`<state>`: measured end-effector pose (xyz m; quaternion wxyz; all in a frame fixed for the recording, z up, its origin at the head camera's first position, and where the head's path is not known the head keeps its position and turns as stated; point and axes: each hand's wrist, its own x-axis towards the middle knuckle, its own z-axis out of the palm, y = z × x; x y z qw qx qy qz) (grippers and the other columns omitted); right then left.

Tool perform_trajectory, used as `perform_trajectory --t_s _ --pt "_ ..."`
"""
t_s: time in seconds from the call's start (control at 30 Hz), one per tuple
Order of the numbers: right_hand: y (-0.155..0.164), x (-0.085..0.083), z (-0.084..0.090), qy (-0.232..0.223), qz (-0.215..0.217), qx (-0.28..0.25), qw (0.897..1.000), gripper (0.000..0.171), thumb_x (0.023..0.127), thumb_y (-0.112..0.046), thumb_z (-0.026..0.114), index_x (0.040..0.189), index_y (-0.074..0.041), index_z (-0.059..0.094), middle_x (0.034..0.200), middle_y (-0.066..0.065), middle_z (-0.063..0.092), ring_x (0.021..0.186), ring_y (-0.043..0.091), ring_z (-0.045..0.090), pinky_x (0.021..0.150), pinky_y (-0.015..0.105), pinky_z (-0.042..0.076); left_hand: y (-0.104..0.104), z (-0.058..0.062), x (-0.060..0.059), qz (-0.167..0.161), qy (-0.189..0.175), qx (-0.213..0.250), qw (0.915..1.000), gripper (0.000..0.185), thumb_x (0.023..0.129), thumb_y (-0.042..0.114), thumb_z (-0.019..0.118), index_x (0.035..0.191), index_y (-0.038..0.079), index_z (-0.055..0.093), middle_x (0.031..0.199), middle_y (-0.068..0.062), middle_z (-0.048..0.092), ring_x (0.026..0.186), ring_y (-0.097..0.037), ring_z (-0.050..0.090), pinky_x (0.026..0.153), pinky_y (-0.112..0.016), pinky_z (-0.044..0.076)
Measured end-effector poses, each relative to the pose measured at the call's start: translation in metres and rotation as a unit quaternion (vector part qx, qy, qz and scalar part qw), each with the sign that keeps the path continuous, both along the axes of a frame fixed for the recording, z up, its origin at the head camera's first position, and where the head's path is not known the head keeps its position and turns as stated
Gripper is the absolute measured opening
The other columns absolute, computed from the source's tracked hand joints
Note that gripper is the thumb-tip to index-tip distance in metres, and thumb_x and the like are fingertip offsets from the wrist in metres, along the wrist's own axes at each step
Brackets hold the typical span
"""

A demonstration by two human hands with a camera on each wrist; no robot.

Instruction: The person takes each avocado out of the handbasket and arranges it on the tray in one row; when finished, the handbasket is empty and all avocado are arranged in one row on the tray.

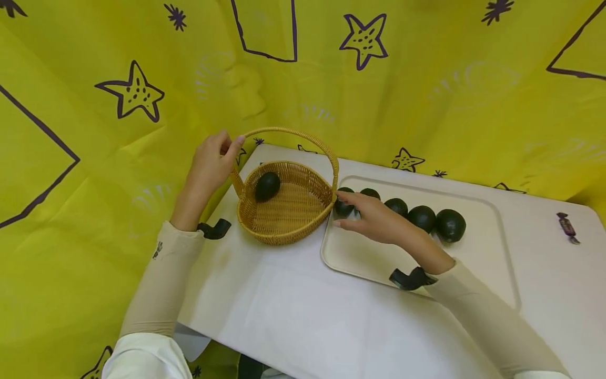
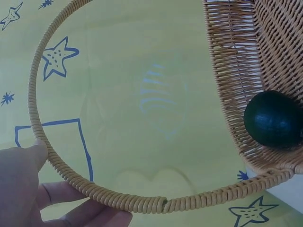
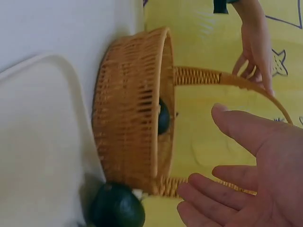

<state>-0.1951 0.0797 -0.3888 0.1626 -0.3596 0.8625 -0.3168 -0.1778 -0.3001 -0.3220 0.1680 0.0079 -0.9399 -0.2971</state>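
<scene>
A wicker basket (image 1: 284, 210) with an arched handle (image 2: 118, 201) stands on the white table, and one dark green avocado (image 1: 267, 186) lies inside it. My left hand (image 1: 213, 160) pinches the handle on its left side, thumb (image 2: 33, 153) on top. To the right, a cream tray (image 1: 478, 258) holds a row of several avocados (image 1: 421, 217). My right hand (image 1: 364, 213) hovers over the tray's left end with straight fingers, right by the leftmost avocado (image 3: 116, 205) and the basket rim (image 3: 128, 118). It holds nothing.
A wrapped purple candy (image 1: 567, 227) lies at the table's far right. A yellow cloth with purple stars (image 1: 364, 39) hangs behind and drapes to the left. The table's left edge runs just beside the basket.
</scene>
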Motion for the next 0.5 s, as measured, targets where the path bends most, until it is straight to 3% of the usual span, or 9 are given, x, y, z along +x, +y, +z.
perform_trajectory --t_s 0.23,0.5 --pt "-0.058 -0.004 0.002 0.006 0.05 0.004 0.999 0.081 0.102 -0.036 0.073 0.164 -0.001 0.035 0.164 0.02 0.045 0.153 0.037 0.043 0.125 0.053 0.037 -0.002 -0.001 0.004 0.001 0.0 -0.004 1.0 0.053 0.112 0.054 0.044 0.093 0.005 0.05 0.093 -0.017 0.053 0.1 -0.037 0.057 0.087 -0.048 0.042" --pt "-0.114 -0.022 0.005 0.005 0.033 0.036 0.999 0.084 0.102 -0.04 0.073 0.164 0.001 0.033 0.166 0.021 0.042 0.155 0.037 0.04 0.128 0.049 0.034 0.001 0.001 0.003 -0.001 -0.001 -0.01 0.9999 0.051 0.112 0.052 0.045 0.092 0.005 0.049 0.092 -0.017 0.052 0.101 -0.037 0.056 0.087 -0.048 0.042"
